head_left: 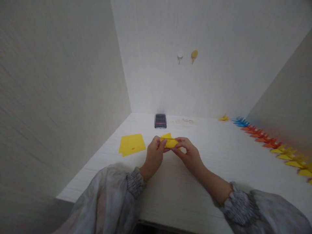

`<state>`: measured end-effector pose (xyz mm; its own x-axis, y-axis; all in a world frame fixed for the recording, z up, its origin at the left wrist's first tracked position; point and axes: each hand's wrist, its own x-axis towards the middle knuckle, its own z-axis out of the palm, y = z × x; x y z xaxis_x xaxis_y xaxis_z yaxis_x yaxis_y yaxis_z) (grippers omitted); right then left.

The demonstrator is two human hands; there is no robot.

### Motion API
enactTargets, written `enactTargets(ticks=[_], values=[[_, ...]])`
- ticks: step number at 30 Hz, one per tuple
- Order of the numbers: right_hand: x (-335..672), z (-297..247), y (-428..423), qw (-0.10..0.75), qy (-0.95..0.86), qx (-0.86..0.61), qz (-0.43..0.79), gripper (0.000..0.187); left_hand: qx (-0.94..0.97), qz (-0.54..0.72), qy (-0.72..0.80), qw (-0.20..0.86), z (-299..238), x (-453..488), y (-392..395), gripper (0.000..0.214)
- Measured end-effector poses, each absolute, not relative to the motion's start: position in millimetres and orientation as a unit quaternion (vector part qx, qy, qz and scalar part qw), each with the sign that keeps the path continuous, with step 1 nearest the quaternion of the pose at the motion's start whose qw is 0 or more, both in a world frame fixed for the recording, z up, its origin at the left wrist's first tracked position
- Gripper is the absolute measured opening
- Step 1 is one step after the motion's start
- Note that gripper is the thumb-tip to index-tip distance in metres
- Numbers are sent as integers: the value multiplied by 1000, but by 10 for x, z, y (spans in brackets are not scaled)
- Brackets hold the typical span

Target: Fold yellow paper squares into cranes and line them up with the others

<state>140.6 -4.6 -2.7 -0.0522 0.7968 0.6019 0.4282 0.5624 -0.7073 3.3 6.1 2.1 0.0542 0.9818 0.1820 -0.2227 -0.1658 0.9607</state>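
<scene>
A partly folded piece of yellow paper [170, 143] is held up between my two hands, above the white table. My left hand [156, 149] grips its left end, thumb on the near face. At the right end, my right hand [186, 150] pinches the paper between thumb and fingers. One yellow corner sticks up behind the folded edge. Some fingertips are hidden behind the paper. Left of my left hand lie flat yellow sheets [133, 143], slightly fanned, with a small orange mark on the top one.
A phone [160, 121] stands near the back wall. Along the right side runs a row of folded paper cranes, blue [240, 122], orange [260, 135] and yellow [292, 156], with a single yellow crane [223, 117] at the back. Two hooks [194, 54] hang on the wall.
</scene>
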Motion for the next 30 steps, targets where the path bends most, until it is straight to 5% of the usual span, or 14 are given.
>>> enactTargets(ticks=[16, 30], values=[[1411, -23, -82, 476, -689, -500, 222, 14, 552, 527, 353, 541, 19, 1, 69, 35], [1386, -23, -110, 524, -622, -468, 345, 14, 548, 547, 361, 520, -1, -15, 88, 32]])
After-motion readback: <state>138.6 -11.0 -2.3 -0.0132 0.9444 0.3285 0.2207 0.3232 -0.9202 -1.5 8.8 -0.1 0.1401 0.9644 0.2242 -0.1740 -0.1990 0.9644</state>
